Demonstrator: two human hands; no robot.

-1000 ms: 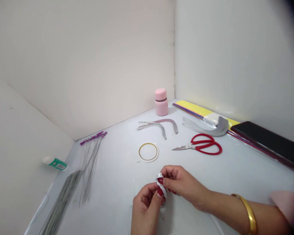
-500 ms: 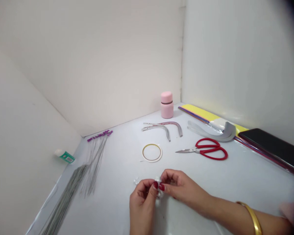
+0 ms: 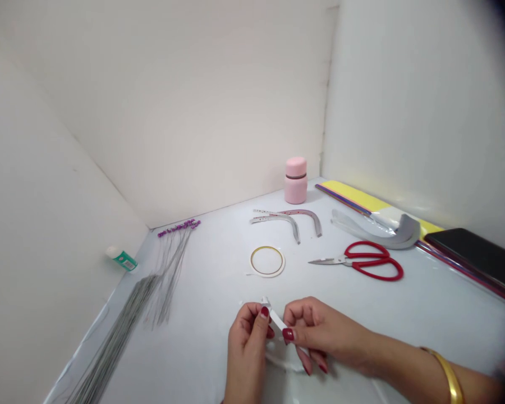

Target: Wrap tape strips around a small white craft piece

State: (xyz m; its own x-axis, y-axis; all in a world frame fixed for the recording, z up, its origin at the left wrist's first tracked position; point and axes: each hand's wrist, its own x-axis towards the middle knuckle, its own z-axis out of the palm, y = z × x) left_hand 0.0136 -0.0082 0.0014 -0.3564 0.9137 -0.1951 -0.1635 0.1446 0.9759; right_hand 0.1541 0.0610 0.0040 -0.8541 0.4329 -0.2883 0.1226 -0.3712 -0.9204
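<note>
A narrow white strip (image 3: 276, 318) stretches between my two hands, low in the middle of the view. My left hand (image 3: 249, 335) pinches its curled upper end between thumb and fingertip. The thumb and forefinger of my right hand (image 3: 309, 325) close on the strip lower down and to the right; that hand's other fingers hang below. What part of the strip lies behind the fingers is hidden. Just beyond the hands rests a roll of double-sided tape (image 3: 267, 275), its loose end pointing left. Red-handled scissors (image 3: 357, 261) lie half open to the right of the roll.
Curved strips of paper (image 3: 297, 224) lie behind the tape, near a pink bottle (image 3: 295, 182). At the right are a dark phone (image 3: 475, 258) and yellow sheets (image 3: 357, 196). Bundled wires (image 3: 122, 325), purple-tipped stems (image 3: 179, 229) and a green-labelled tube (image 3: 124, 259) lie left. Walls close the back.
My hands have moved apart, the right sliding down to the right, and a straight length of white strip now shows between them. The view has shifted, so the table things appear further right.
</note>
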